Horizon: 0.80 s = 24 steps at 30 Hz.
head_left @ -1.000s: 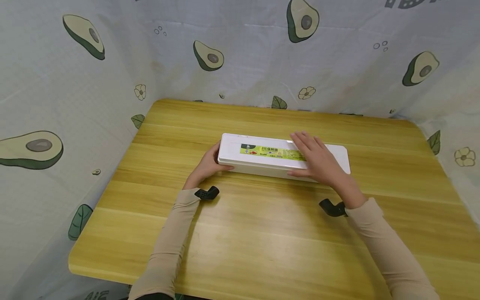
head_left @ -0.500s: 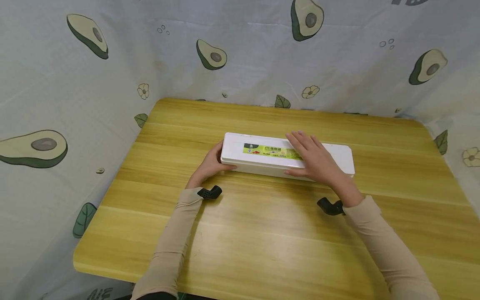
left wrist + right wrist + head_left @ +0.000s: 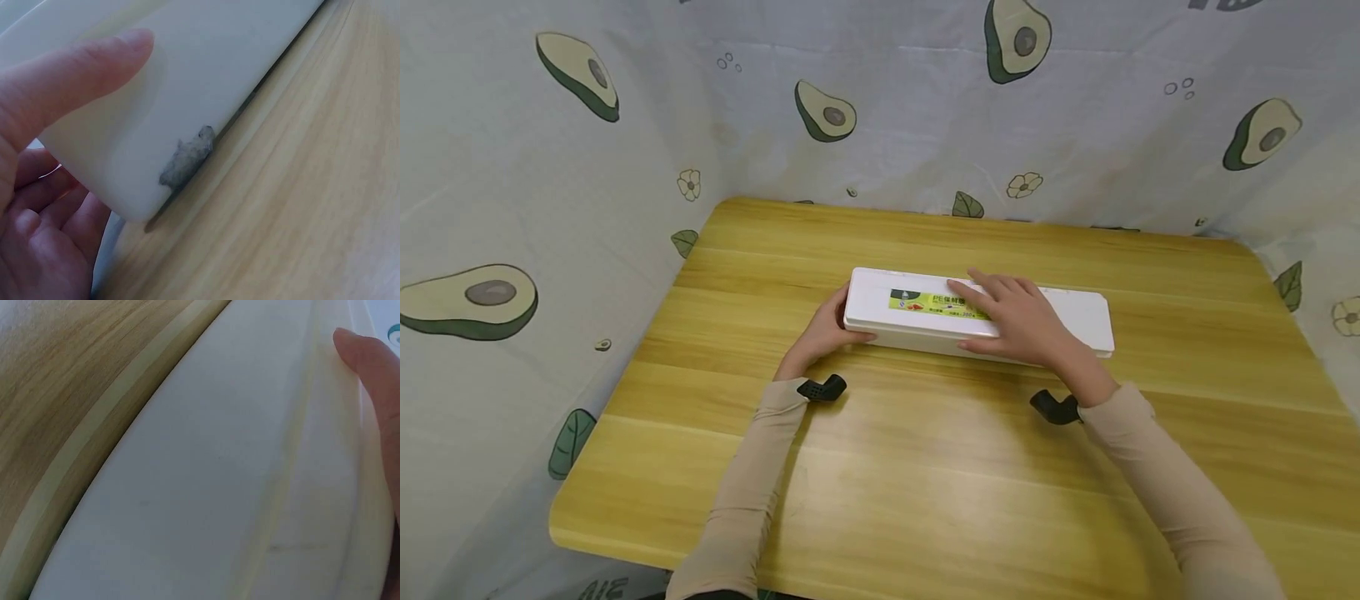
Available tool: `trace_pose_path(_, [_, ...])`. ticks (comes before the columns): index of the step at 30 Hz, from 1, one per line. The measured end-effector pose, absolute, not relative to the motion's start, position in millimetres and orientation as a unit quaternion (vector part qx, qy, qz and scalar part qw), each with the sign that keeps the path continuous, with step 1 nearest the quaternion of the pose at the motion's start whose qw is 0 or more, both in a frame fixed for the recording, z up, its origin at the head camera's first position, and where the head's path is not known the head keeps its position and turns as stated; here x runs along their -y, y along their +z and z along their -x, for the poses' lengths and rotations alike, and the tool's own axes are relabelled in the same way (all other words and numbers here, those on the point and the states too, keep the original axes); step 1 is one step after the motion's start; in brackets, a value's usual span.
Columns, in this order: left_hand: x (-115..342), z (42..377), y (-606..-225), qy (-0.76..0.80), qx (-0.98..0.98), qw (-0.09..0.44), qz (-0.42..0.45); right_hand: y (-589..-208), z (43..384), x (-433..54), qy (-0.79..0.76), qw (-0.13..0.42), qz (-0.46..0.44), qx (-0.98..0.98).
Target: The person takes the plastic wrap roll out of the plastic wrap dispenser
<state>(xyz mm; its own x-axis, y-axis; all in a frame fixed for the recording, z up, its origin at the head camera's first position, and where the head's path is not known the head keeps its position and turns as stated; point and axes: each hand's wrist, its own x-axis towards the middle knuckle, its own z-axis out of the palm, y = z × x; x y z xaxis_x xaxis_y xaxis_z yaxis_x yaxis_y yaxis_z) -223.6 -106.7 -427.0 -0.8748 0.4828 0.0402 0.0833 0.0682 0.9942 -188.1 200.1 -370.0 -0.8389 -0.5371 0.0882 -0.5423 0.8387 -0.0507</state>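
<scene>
A long white cling film box (image 3: 872,287) with a green label lies across the wooden table, its lid down. My left hand (image 3: 822,335) grips its left end; in the left wrist view the thumb (image 3: 81,78) presses the near side and the other fingers reach around the end. A torn greyish patch (image 3: 187,157) marks the box's lower edge there. Over the right half of the lid rests my right hand (image 3: 1028,327), fingers spread on top and covering part of the label. Its thumb (image 3: 375,365) touches the lid's near edge in the right wrist view.
The wooden table (image 3: 895,467) has rounded corners and extends around the box on all sides. Behind it and at both sides hangs a white curtain (image 3: 917,125) printed with avocados. Black wrist mounts (image 3: 823,388) jut from both sleeves.
My right hand has shifted slightly left along the lid, its fingers now more bent and spread over the label. The left hand keeps its grip. The head view has shifted a little.
</scene>
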Motion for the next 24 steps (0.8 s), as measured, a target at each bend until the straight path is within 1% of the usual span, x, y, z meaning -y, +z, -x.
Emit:
trace_pose_path(5, [107, 223, -429, 0.651, -0.718, 0.148, -0.196, -371, 190, -199, 0.017, 0.042, -0.295, 0.954])
trace_pose_path(14, [108, 232, -453, 0.646, -0.726, 0.136, -0.192, -372, 190, -200, 0.018, 0.057, -0.307, 0.950])
trace_pose_path(20, [107, 233, -454, 0.639, -0.733, 0.133, -0.191, -372, 191, -202, 0.022, 0.066, -0.319, 0.945])
trace_pose_path(24, [106, 231, -447, 0.643, -0.728, 0.139, -0.191, -371, 193, -204, 0.025, 0.077, -0.327, 0.941])
